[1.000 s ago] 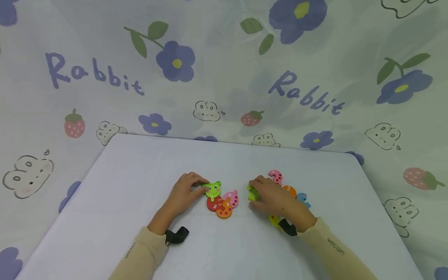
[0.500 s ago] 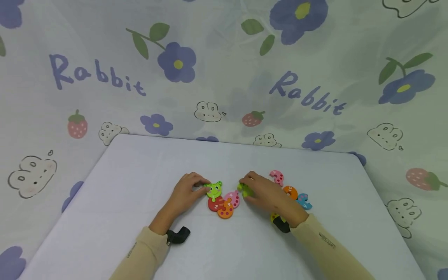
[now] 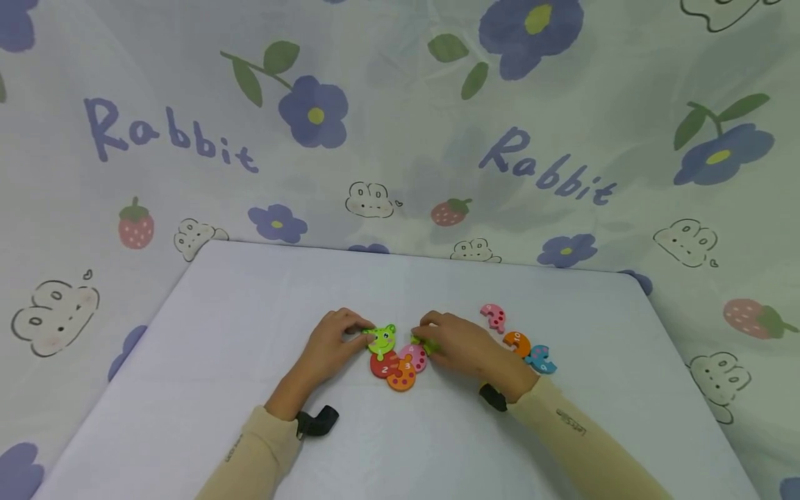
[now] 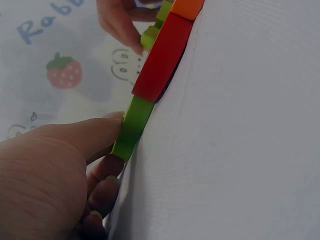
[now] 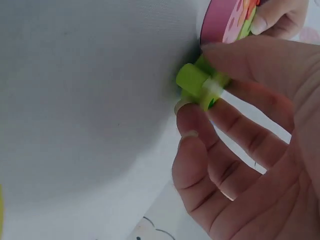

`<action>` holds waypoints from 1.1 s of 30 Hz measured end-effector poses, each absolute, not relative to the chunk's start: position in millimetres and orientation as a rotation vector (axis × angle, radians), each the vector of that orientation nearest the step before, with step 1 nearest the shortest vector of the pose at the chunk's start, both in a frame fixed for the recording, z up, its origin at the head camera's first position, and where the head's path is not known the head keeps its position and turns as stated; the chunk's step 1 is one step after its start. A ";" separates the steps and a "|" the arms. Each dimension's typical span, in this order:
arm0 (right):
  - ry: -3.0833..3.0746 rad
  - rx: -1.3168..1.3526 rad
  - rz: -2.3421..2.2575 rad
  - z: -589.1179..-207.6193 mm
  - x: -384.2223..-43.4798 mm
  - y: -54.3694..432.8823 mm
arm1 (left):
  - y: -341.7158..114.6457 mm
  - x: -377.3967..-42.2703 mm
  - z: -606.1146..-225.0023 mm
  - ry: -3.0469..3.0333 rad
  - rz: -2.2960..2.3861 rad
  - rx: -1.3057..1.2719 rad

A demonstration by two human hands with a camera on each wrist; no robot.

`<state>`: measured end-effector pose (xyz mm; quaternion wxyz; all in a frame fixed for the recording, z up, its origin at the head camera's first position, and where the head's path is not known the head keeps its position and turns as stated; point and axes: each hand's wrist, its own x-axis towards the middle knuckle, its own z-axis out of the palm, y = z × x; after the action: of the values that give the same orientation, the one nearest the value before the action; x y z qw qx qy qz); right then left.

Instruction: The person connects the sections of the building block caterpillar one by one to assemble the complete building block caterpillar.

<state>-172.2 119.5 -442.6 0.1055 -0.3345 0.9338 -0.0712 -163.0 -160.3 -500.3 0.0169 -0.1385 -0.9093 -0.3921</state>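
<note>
My left hand (image 3: 328, 347) pinches the edge of a green puzzle piece with a smiling animal face (image 3: 380, 341), lying on the table. Joined below it are a red piece numbered 2 (image 3: 382, 364), an orange piece numbered 3 (image 3: 402, 377) and a pink spotted piece (image 3: 415, 358), in a curve. In my right hand (image 3: 469, 349), thumb and fingers grip another green puzzle piece (image 5: 192, 79), right at the pink piece's upper right edge. Most of this piece is hidden by the fingers in the head view.
To the right lie a pink piece (image 3: 494, 317), an orange piece numbered 10 (image 3: 517, 344) and a blue piece (image 3: 541, 359). A black wrist mount (image 3: 494, 397) hangs by the right wrist, a similar mount (image 3: 319, 421) by the left. Patterned cloth stands behind the white table (image 3: 281, 278).
My right hand has moved left with the green piece, from beside the loose pieces to the pink one of the joined row. The left hand has stayed on the face piece.
</note>
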 end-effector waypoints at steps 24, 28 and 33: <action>2.715 -0.653 -0.465 -434.3 -177.4 167.0 | -158.9 -162.6 -503.5 -2.807 -1.232 -0.452; 2.812 -0.657 -0.509 -429.5 -183.6 187.0 | -159.7 -163.9 -504.7 -2.803 -1.219 -0.457; 2.917 -0.634 -0.438 -427.7 -190.4 207.8 | -160.1 -164.6 -505.0 -2.797 -1.209 -0.464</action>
<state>-190.4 207.8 -427.7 0.0622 -0.2097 0.9650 -0.1449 -164.6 -160.1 -505.0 0.0298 -0.1503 -0.9070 -0.3922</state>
